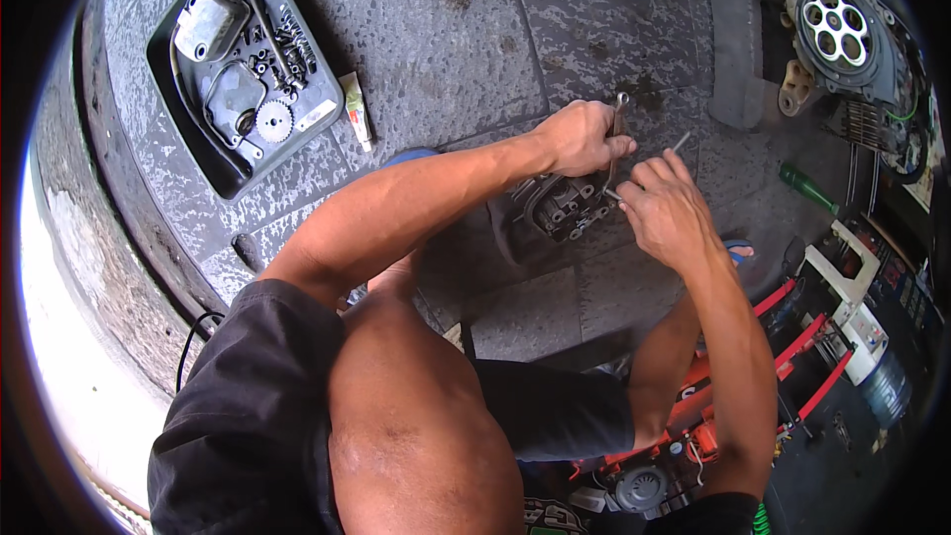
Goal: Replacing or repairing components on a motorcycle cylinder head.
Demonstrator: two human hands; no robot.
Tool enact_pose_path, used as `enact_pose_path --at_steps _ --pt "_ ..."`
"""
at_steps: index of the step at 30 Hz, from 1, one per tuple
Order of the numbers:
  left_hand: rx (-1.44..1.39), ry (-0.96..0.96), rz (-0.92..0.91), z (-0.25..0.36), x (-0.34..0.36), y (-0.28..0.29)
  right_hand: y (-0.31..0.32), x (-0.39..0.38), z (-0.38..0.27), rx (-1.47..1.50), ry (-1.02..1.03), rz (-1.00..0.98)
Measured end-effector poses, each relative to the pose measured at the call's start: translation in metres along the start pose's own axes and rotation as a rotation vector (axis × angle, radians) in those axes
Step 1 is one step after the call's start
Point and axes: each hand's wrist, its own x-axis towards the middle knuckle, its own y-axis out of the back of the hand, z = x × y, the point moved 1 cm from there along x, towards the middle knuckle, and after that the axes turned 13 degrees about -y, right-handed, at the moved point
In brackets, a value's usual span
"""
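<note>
My left hand (584, 139) is closed on a metal wrench (621, 105), its ring end up, above a grimy metal engine part (567, 210) that looks like a cylinder head, lying at mid-floor. Just to the right, my right hand (656, 200) has its fingers curled round a thin metal rod (684, 139) that pokes out past them. Part of the engine part is hidden by my left forearm and hands.
At upper left sit a parts tray (327, 109) and a tube (357, 109). An engine assembly (832, 40), grey pad (733, 59) and green bottle (807, 185) are at upper right. Red-framed equipment (802, 337) is lower right, and a wall edge (99, 188) runs left.
</note>
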Motion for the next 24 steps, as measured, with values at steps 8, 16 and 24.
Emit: enact_pose_path --at_steps 8,16,24 --pt "0.008 0.009 0.023 0.001 -0.001 -0.001 -0.015 -0.01 0.0 0.185 -0.109 -0.006" --pt "-0.019 0.025 0.043 0.003 0.001 -0.004 -0.042 -0.017 -0.038 1.601 -1.204 -0.228" --pt "0.009 0.022 0.047 0.005 -0.004 0.0 -0.059 -0.032 -0.054 1.994 -1.257 0.031"
